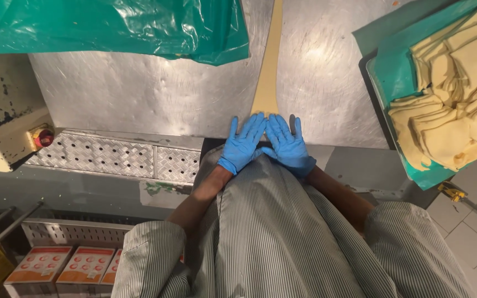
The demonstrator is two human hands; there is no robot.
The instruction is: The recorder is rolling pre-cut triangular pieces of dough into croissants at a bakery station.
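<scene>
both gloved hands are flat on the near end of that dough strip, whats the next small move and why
Probably curl the fingers of the left hand and right hand under the strip's end to lift it. Both lie open and side by side on the near end of the dough strip, which stretches away across the steel table; neither grips it.

The scratched steel desk [150, 94] carries a long dough strip [268, 72] down its middle, a green plastic sheet [111, 25] at left, and a dough-filled tray [372, 83] at right.
</scene>
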